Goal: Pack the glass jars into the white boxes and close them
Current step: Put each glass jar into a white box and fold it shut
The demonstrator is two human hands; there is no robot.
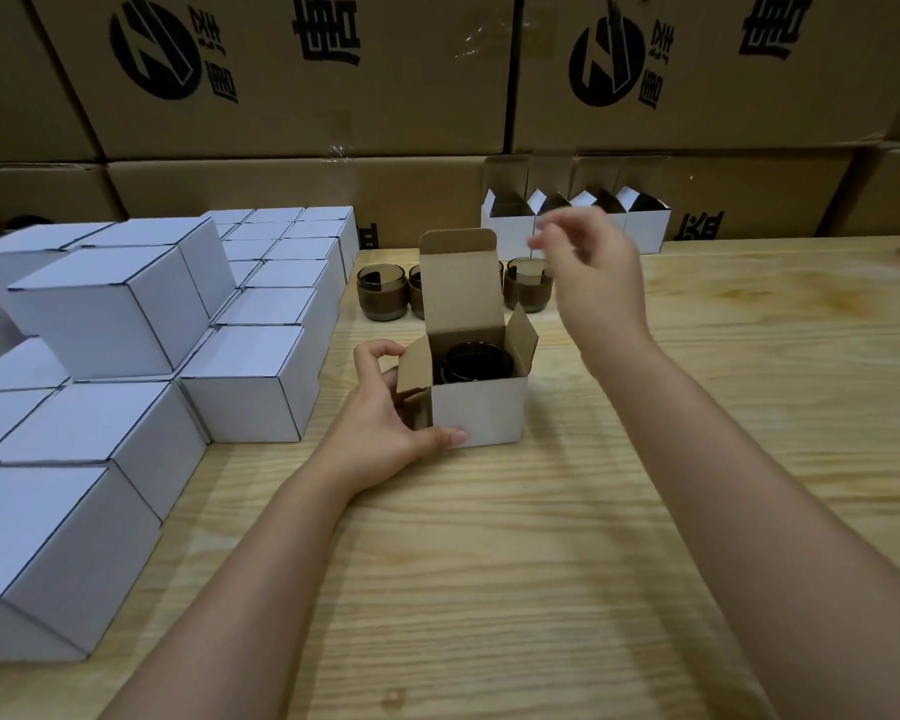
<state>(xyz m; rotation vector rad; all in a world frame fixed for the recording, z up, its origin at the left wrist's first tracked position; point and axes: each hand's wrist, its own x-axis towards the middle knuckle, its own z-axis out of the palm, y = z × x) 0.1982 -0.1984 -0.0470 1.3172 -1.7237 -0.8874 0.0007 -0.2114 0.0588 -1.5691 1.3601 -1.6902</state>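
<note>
An open white box [481, 407] stands in the middle of the wooden table [489, 563], its lid flap upright and side flaps raised. A dark glass jar [476, 363] sits inside it. My left hand [391, 407] grips the box's left side, thumb along its front bottom corner. My right hand [591, 267] hovers above and to the right of the box, blurred, fingers loosely curled and holding nothing. Several more brown glass jars [380, 291] stand behind the box, partly hidden by its lid.
Stacks of closed white boxes [110, 314] fill the table's left side. A row of open white boxes [645, 226] stands at the back right. Large brown cartons [302, 75] form a wall behind the table.
</note>
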